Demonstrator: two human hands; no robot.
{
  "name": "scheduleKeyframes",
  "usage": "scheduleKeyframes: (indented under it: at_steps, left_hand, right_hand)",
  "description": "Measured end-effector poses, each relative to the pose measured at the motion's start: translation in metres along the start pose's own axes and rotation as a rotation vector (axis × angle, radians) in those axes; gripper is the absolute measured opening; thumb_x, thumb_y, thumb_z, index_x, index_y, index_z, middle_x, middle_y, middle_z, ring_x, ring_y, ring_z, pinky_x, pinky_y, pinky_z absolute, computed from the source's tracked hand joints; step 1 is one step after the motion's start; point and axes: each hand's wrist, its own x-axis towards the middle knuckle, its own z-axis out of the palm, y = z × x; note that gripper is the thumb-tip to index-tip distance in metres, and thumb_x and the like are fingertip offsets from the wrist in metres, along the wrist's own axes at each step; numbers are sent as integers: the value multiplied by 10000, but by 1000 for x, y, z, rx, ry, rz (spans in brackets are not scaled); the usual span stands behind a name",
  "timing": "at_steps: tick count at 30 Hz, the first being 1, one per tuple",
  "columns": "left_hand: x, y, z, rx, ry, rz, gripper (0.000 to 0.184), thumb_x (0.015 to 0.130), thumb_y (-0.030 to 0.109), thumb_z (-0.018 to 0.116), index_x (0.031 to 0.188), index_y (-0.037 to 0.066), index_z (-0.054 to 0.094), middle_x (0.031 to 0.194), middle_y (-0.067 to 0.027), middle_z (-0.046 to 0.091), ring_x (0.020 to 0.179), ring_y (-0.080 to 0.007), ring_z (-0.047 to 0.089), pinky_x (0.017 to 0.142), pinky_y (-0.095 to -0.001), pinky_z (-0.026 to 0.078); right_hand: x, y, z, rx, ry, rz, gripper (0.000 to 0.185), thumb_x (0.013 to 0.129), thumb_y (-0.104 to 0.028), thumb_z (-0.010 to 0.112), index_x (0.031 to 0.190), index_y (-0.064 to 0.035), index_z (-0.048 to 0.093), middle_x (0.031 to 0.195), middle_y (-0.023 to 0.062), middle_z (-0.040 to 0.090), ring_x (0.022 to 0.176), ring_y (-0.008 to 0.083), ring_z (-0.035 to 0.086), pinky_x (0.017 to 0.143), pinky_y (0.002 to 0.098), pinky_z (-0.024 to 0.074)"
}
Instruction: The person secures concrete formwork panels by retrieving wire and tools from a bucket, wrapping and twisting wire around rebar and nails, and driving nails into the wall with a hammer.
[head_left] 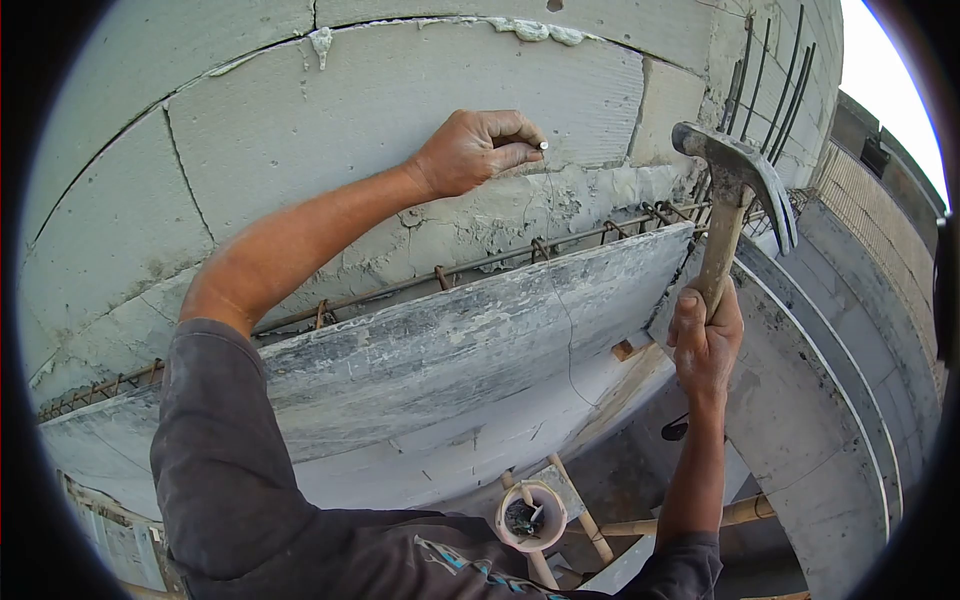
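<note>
My left hand point(474, 152) is up against the pale block wall point(400, 100), thumb and fingers pinched on a nail whose round head point(543, 145) shows at the fingertips. A thin wire point(562, 300) hangs down from near that nail. On the right, my right hand point(707, 335) wraps round the wooden handle of a claw hammer point(728, 190). The hammer is held upright, its steel head above the hand and apart from the nail. How deep the nail sits in the wall is hidden by my fingers.
Below the wall runs a formwork board point(480, 320) with a tied rebar cage point(450, 272) behind it. Upright rebars point(775, 85) stick up at the right. A white bucket point(531, 517) with bits inside stands below, beside wooden poles point(580, 510).
</note>
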Motion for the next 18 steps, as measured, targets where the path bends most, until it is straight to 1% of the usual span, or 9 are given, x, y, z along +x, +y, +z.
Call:
scheduleKeyframes:
  at_steps: [1, 4, 6, 8, 11, 12, 15, 16, 18]
  left_hand:
    - [0, 0, 0, -13, 5, -2, 129, 942, 90, 692, 1055, 33, 714, 980, -47, 736, 938, -98, 683, 866, -240, 556]
    - [-1, -2, 1, -44, 28, 0, 123, 942, 85, 690, 1053, 39, 716, 977, -42, 733, 930, -96, 682, 864, -240, 557]
    - [-2, -4, 1, -46, 37, 19, 119, 944, 78, 686, 1053, 42, 717, 980, -40, 730, 933, -96, 681, 865, -241, 557]
    - [-2, -3, 1, -66, 34, 10, 115, 943, 74, 684, 1049, 43, 718, 987, -36, 727, 945, -95, 679, 871, -242, 556]
    - [-2, 0, 0, -47, 31, 11, 127, 939, 77, 681, 1058, 39, 710, 994, -68, 741, 960, -124, 705, 886, -254, 574]
    - [-1, -1, 0, -33, 32, 14, 135, 937, 79, 680, 1063, 37, 705, 996, -85, 749, 964, -138, 718, 892, -259, 583]
    - [0, -10, 2, -60, 52, 30, 138, 933, 77, 684, 1063, 34, 704, 984, -85, 750, 964, -140, 719, 892, -261, 583]
    - [0, -10, 3, -62, 51, 34, 129, 938, 64, 679, 1060, 34, 709, 979, -65, 741, 946, -123, 702, 877, -254, 575]
    - [-1, -8, 2, -67, 47, 41, 119, 947, 37, 668, 1054, 34, 720, 967, -25, 724, 910, -88, 668, 845, -242, 559]
  right_hand:
    - [13, -3, -1, -13, -8, -16, 309, 976, -312, 674, 897, -38, 555, 669, -18, 506, 594, 51, 469, 527, 252, 410]
    - [56, -2, 3, -5, 23, -189, 300, 932, -277, 733, 884, -38, 558, 678, 4, 519, 610, 78, 505, 562, 272, 440]
    - [79, 8, 4, -312, 48, -438, 284, 910, -238, 748, 869, -31, 559, 677, 22, 530, 606, 116, 517, 579, 293, 448]
    - [105, 17, -3, -266, -70, -377, 264, 875, -204, 761, 837, -25, 571, 668, 65, 554, 592, 180, 531, 595, 330, 454]
    - [116, 0, 9, -431, -156, -499, 251, 870, -199, 739, 801, -30, 568, 642, 83, 540, 570, 187, 515, 576, 344, 446]
    - [120, 4, 9, -399, -206, -370, 275, 847, -234, 761, 783, -44, 573, 619, 80, 530, 553, 177, 515, 556, 348, 438]
    - [140, 15, 12, -481, -308, -346, 288, 826, -242, 781, 767, -47, 578, 602, 70, 522, 542, 171, 508, 546, 347, 434]
    - [143, 13, 14, -531, -286, -350, 280, 827, -257, 787, 770, -51, 605, 618, 80, 566, 555, 170, 556, 552, 354, 449]
    - [147, 7, 19, -589, -299, -274, 270, 836, -258, 780, 772, -51, 618, 632, 89, 595, 565, 174, 585, 559, 361, 462]
